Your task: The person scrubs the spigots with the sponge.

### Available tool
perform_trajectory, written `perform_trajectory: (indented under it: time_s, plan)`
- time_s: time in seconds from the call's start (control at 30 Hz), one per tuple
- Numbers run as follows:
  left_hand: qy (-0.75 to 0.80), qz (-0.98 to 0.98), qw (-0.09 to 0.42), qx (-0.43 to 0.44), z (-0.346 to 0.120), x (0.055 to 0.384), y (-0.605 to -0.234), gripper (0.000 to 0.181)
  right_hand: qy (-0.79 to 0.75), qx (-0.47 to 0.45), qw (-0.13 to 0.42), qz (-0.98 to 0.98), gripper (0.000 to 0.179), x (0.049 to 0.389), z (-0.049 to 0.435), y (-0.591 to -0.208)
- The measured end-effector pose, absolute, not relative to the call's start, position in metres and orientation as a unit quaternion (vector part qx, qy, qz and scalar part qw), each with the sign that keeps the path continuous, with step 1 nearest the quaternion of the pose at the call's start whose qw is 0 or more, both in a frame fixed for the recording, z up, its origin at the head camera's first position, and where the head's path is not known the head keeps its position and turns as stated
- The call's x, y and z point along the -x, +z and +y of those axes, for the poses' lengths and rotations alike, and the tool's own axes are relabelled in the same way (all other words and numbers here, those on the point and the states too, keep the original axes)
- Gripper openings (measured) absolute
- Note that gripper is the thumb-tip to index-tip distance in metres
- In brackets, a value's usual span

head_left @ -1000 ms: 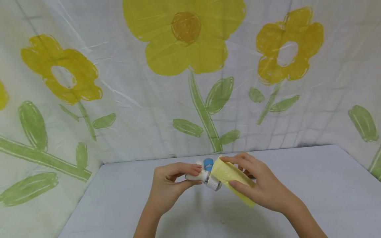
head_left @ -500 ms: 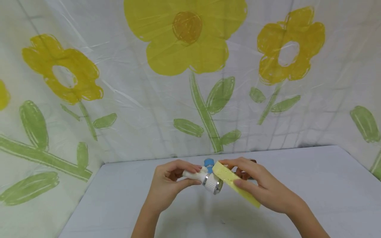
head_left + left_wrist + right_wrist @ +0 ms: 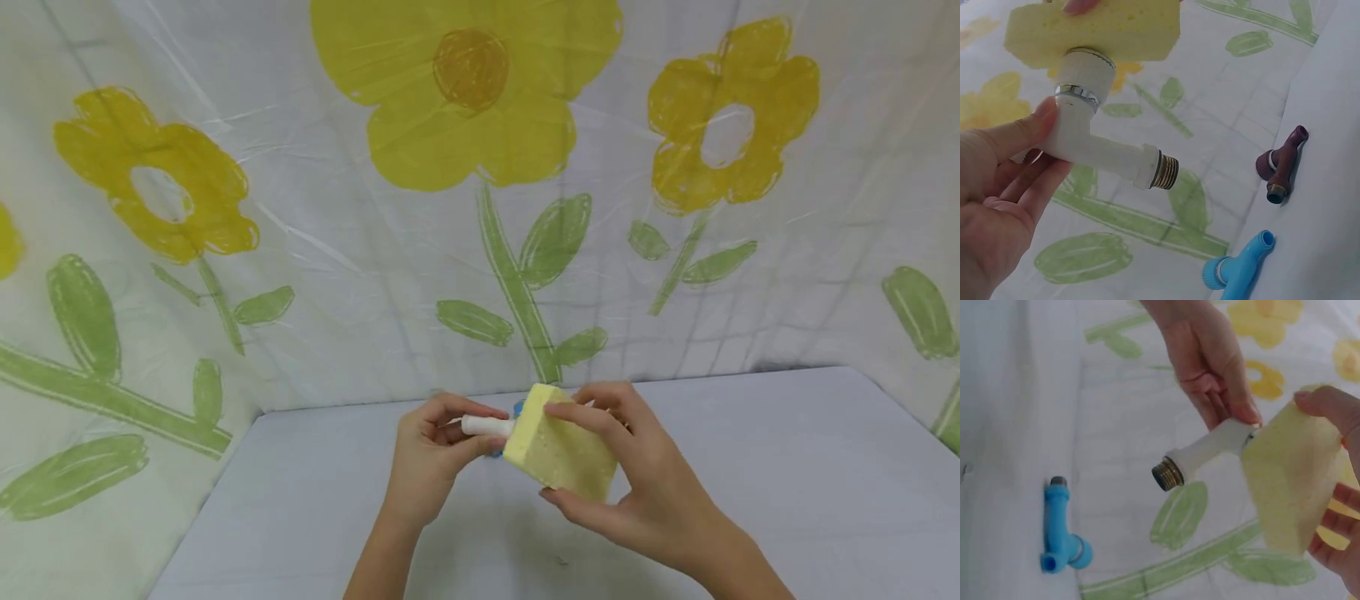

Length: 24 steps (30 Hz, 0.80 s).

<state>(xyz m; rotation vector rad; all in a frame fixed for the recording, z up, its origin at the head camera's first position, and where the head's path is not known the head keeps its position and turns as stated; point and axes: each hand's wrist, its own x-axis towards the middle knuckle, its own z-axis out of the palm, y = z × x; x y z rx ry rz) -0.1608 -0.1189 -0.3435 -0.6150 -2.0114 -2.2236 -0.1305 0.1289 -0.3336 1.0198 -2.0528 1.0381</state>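
My left hand [image 3: 423, 458] pinches a white plastic tap [image 3: 1094, 144] between thumb and fingers, held above the table. The tap has a ribbed knob with a silver ring and a brass-coloured threaded end, plain in the left wrist view. In my right hand [image 3: 645, 475] is a yellow sponge [image 3: 566, 446], gripped by its edges between thumb and fingers. The sponge's face lies against the end of the tap's knob. From the head view the sponge hides the knob.
A blue tap [image 3: 1057, 528] lies on the white table [image 3: 300, 500] behind the hands, mostly hidden in the head view. Beside it lies a dark red tap [image 3: 1282, 164]. A flower-printed curtain [image 3: 360, 250] hangs behind the table.
The right hand has turned the sponge so its broad face shows, moving it left over the knob. The left hand has turned the white tap, and its knob is now hidden in the head view.
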Motion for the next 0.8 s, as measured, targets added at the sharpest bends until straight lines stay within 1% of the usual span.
perform_trajectory:
  time_s: [0.07, 0.13, 0.2, 0.23, 0.27, 0.33, 0.4, 0.43, 0.5, 0.57, 0.73, 0.8]
  plan:
    - [-0.722, -0.655, 0.042, 0.220, -0.118, 0.160, -0.344, 0.031, 0.382, -0.370, 0.317, -0.786, 0.054, 0.131, 0.128, -0.334]
    - [-0.718, -0.653, 0.045, 0.239, -0.117, 0.159, -0.344, 0.031, 0.384, -0.358, 0.305, -0.794, 0.051, 0.132, 0.130, -0.335]
    - [-0.721, -0.647, 0.044, 0.246, -0.116, 0.158, -0.344, 0.031, 0.402, -0.356, 0.275, -0.797, 0.052, 0.134, 0.133, -0.335]
    - [-0.724, -0.643, 0.043, 0.244, -0.116, 0.158, -0.344, 0.032, 0.416, -0.357, 0.254, -0.797, 0.055, 0.135, 0.135, -0.335]
    - [-0.730, -0.639, 0.041, 0.238, -0.116, 0.157, -0.343, 0.031, 0.432, -0.360, 0.236, -0.792, 0.061, 0.136, 0.137, -0.335]
    - [-0.747, -0.626, 0.039, 0.219, -0.117, 0.157, -0.342, 0.026, 0.469, -0.366, 0.194, -0.780, 0.062, 0.136, 0.139, -0.335]
    - [-0.771, -0.606, 0.036, 0.193, -0.117, 0.156, -0.341, 0.025, 0.496, -0.373, 0.171, -0.765, 0.065, 0.137, 0.139, -0.335]
    - [-0.781, -0.597, 0.036, 0.181, -0.117, 0.156, -0.341, 0.028, 0.506, -0.374, 0.165, -0.760, 0.068, 0.136, 0.139, -0.335]
    - [-0.799, -0.578, 0.034, 0.165, -0.117, 0.156, -0.340, 0.034, 0.508, -0.381, 0.175, -0.752, 0.074, 0.135, 0.137, -0.336]
    - [-0.810, -0.563, 0.030, 0.160, -0.118, 0.156, -0.341, 0.035, 0.501, -0.380, 0.204, -0.750, 0.076, 0.134, 0.133, -0.337]
    - [-0.803, -0.570, 0.032, 0.168, -0.115, 0.156, -0.341, 0.034, 0.464, -0.385, 0.310, -0.735, 0.064, 0.133, 0.126, -0.340]
    - [-0.793, -0.583, 0.035, 0.176, -0.114, 0.155, -0.341, 0.035, 0.453, -0.390, 0.341, -0.725, 0.060, 0.134, 0.125, -0.339]
